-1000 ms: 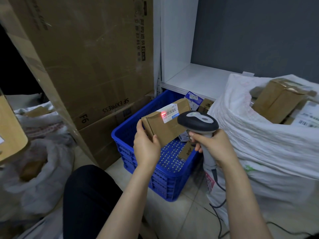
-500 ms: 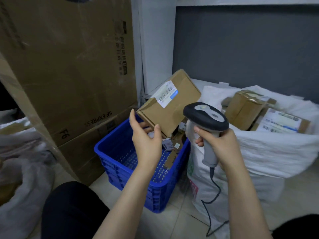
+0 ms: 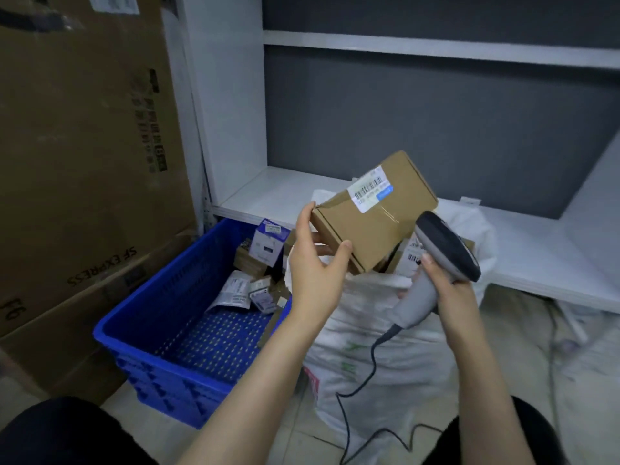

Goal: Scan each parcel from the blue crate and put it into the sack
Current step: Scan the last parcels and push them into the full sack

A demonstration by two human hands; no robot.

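The left hand [image 3: 313, 266] is gripping the cardboard parcel [image 3: 375, 209] by its near corner, above the sack [image 3: 379, 330]. Just right of that grip, the right hand [image 3: 446, 293] is clasping the scanner [image 3: 443, 250] handle.

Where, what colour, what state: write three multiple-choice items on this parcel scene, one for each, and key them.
1. What colour is the crate? A. Red. B. Green. C. Blue.
2. What is the right hand doing? A. Gripping the scanner. B. Hanging empty. C. Lying flat, open.
3. Where is the brown parcel? A. Inside the crate. B. Held up in the left hand. C. Under the scanner.

Key: 1 C, its walls are blue; 2 A, fingers wrap the grey handle; 3 B, thumb and fingers pinch its near end.
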